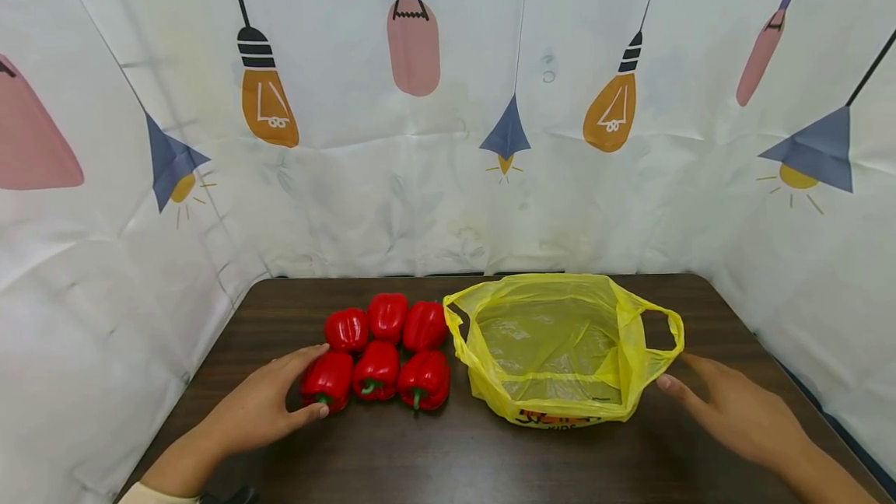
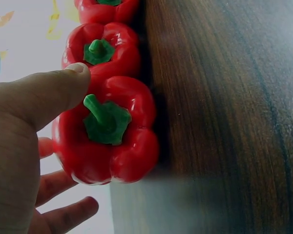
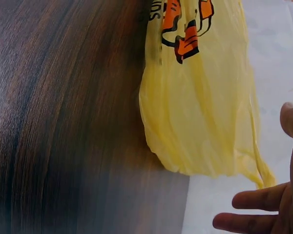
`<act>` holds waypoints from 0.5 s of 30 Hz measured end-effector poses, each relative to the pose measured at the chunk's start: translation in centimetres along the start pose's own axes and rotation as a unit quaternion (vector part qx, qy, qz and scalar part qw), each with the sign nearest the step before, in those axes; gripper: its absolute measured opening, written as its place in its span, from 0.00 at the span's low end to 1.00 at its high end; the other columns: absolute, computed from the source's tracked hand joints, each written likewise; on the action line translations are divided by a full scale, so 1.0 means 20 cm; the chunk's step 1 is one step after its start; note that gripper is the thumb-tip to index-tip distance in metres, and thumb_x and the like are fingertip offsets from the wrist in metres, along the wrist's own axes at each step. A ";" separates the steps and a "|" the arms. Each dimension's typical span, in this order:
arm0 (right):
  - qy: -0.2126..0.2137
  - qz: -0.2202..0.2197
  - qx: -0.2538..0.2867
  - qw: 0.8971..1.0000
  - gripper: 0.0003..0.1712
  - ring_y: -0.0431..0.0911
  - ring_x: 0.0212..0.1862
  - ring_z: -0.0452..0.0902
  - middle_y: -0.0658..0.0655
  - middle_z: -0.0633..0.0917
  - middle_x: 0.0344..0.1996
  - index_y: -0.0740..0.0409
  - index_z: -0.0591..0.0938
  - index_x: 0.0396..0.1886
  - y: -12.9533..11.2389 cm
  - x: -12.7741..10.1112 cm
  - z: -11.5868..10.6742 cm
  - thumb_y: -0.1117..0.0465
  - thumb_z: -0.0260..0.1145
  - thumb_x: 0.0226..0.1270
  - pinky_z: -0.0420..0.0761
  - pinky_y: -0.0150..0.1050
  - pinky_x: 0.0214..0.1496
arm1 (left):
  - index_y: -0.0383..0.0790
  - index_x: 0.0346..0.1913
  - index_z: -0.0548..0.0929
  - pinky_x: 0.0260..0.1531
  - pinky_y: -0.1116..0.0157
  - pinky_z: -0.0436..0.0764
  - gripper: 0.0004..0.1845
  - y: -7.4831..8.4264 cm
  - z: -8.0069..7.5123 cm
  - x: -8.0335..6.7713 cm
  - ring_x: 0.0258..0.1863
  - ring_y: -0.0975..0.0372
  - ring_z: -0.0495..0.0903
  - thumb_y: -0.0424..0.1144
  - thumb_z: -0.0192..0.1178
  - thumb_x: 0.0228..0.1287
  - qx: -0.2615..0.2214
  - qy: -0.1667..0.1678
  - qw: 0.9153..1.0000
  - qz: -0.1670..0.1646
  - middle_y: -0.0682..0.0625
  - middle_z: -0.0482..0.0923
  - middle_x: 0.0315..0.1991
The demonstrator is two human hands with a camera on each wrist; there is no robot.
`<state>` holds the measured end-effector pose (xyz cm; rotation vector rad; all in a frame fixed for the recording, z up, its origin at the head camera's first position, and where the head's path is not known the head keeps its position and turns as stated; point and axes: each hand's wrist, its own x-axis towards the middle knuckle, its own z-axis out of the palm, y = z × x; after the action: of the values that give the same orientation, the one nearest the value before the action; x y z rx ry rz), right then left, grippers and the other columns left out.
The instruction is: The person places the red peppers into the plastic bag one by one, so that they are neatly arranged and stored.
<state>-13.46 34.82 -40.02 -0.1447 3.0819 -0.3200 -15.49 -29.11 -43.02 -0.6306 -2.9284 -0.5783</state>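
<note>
Six would be too exact to dwell on; several red bell peppers with green stems stand in two rows on the table's left half. My left hand (image 1: pixel 262 399) is at the front-left bell pepper (image 1: pixel 327 381), thumb on its near side and fingers spread along its left and far side. In the left wrist view that bell pepper (image 2: pixel 107 141) rests on the table under the thumb; I cannot tell how firmly the hand touches it. A yellow plastic bag (image 1: pixel 560 403) stands with its mouth wide. Beside its right handle, my right hand (image 1: pixel 745 414) has loosely extended fingers and holds nothing.
The dark wooden table (image 1: pixel 462 465) carries the peppers and bag side by side. White cloth (image 1: pixel 448 208) printed with hanging lamps encloses the table's back and sides. A small dark object (image 1: pixel 234 496) shows by the left sleeve.
</note>
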 end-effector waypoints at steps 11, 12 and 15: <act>-0.032 0.037 0.109 0.993 0.45 0.57 0.46 0.84 0.63 0.86 0.50 0.64 0.73 0.64 -0.05 0.05 0.01 0.27 0.48 0.75 0.83 0.55 0.34 | 0.38 0.72 0.72 0.59 0.40 0.75 0.45 0.00 0.00 0.00 0.64 0.43 0.75 0.58 0.75 0.56 -0.006 0.001 1.000 0.006 0.41 0.75 0.67; -0.025 0.039 0.120 0.992 0.46 0.60 0.48 0.84 0.65 0.85 0.53 0.66 0.71 0.65 -0.06 0.05 0.01 0.28 0.48 0.75 0.83 0.57 0.36 | 0.38 0.72 0.72 0.60 0.40 0.75 0.45 0.00 0.01 0.00 0.64 0.43 0.75 0.58 0.75 0.56 -0.006 0.001 1.000 0.006 0.41 0.75 0.67; 0.006 0.041 0.150 0.988 0.50 0.62 0.48 0.84 0.68 0.84 0.54 0.72 0.60 0.73 -0.07 0.04 0.02 0.30 0.51 0.76 0.83 0.56 0.36 | 0.38 0.72 0.72 0.60 0.41 0.75 0.45 0.00 0.01 0.00 0.64 0.43 0.75 0.57 0.76 0.56 -0.006 0.000 1.000 0.007 0.41 0.75 0.67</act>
<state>-14.17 33.37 -40.23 -0.0051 2.9935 -0.7741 -15.42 -29.10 -43.24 -0.6504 -2.9201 -0.5942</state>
